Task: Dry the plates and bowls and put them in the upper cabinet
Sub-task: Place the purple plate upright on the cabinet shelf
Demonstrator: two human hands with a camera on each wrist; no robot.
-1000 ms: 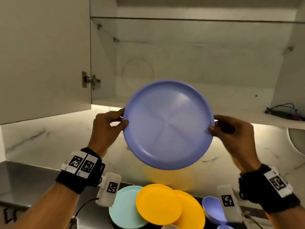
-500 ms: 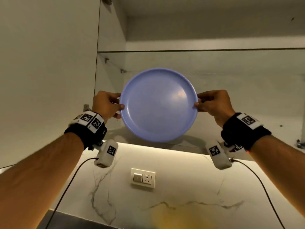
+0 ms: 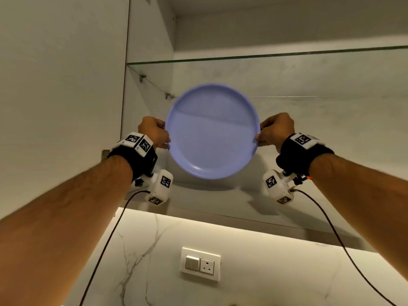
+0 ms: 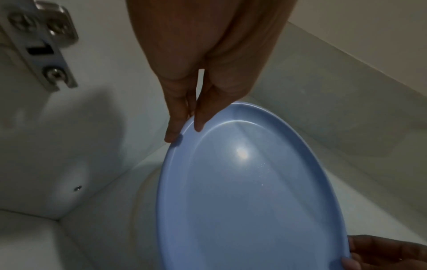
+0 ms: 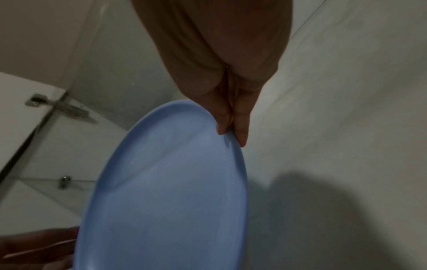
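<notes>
The left hand's fingers (image 4: 175,117) are pinching the left rim of a blue plate (image 3: 212,131), thumb on the inner face and the other fingers behind it. The right hand's fingers (image 5: 240,124) are pinching the opposite rim in the same way. The left hand (image 3: 153,132) and the right hand (image 3: 276,129) are holding the plate between them, tilted with its inner face toward the head camera, inside the open upper cabinet (image 3: 150,40). The plate is hanging above the cabinet's bottom shelf (image 3: 220,202) and below the glass shelf (image 3: 287,55), casting a shadow on the bottom shelf; whether its lower edge is touching that shelf cannot be told. A door hinge (image 4: 41,42) is showing on the cabinet's left wall. Both wrists are wearing black bands with white marker blocks (image 3: 138,142) and cabled cameras. Under the cabinet, a switch and socket plate (image 3: 200,263) is sitting on the marble wall.
</notes>
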